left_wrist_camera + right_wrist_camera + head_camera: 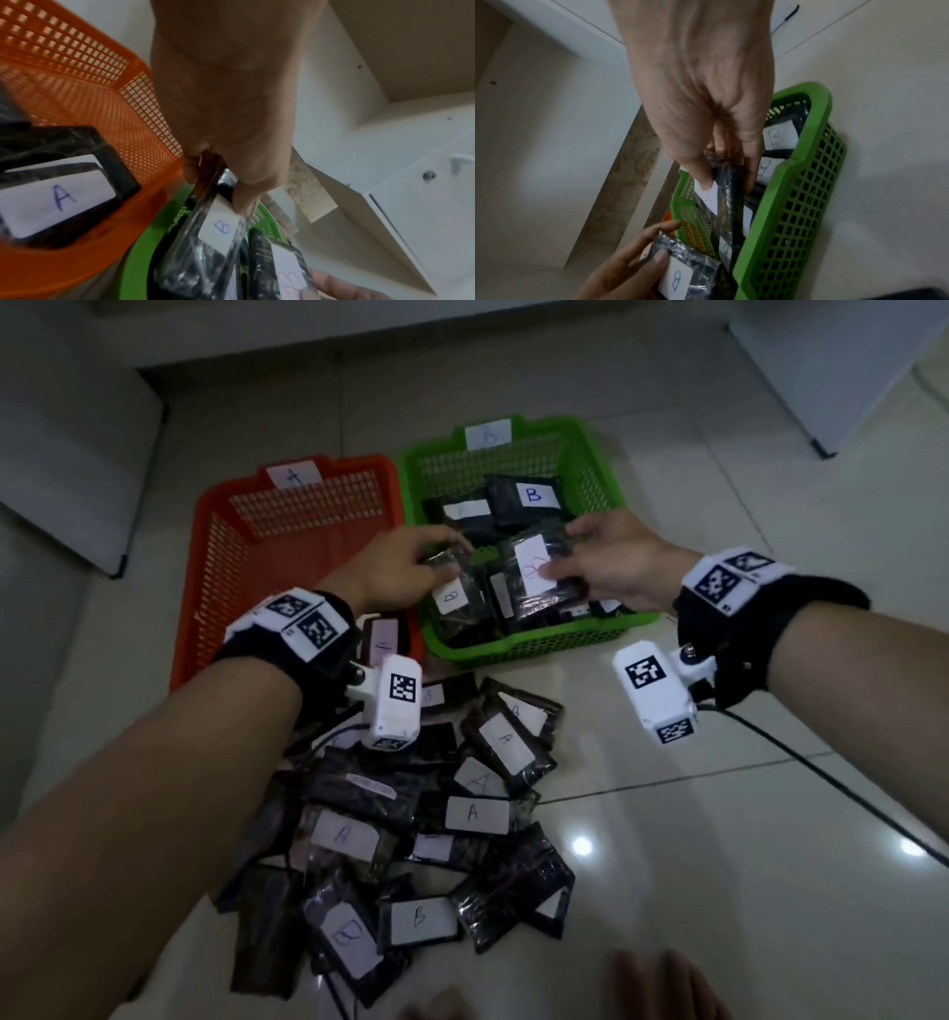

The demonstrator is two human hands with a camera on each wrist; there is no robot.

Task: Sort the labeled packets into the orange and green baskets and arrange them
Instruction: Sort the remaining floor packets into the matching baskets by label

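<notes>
Over the green basket (606, 469) marked B, my left hand (411, 567) pinches a dark packet labelled B (454, 598) by its top edge; the same packet (218, 229) shows in the left wrist view. My right hand (606, 557) grips another B packet (534, 567), thumb on its white label (709, 194). Several B packets (518, 498) lie in the green basket. The orange basket (215, 567) marked A holds one A packet (59, 199) at its near corner. A heap of A and B packets (436, 824) lies on the floor near me.
Both baskets stand side by side on pale floor tiles (744, 814). White furniture (72, 454) is at the back left and more (832, 367) at the back right. A black cable (821, 773) trails from my right wrist. Toes (657, 978) show at the bottom edge.
</notes>
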